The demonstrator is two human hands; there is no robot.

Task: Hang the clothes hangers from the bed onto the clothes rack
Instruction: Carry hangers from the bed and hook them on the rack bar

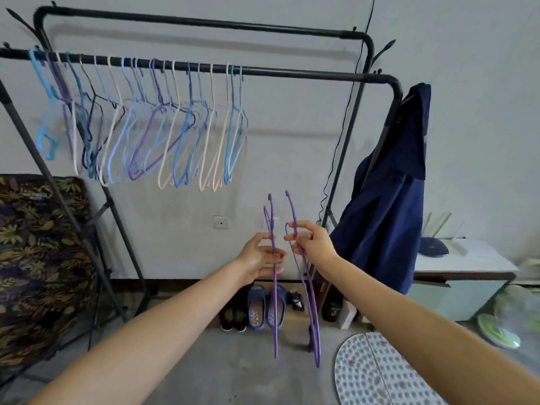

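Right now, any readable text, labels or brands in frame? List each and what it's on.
None can be read.
Patterned fabric at left: a pale patch near its top may be a label, too blurred to read.
Dark bottle on the floor under the rack: a label shows, too small to read.
Black shoe by the slippers: a white mark, not legible.

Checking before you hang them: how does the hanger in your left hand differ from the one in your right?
The left hanger hangs nearly straight down; the right hanger slants and curves rightward. The right hanger's hook reaches slightly higher and its bottom lower. The left hand grips the left hanger's neck; the right hand pinches the right hanger's. Both are purple, thin, seen edge-on.
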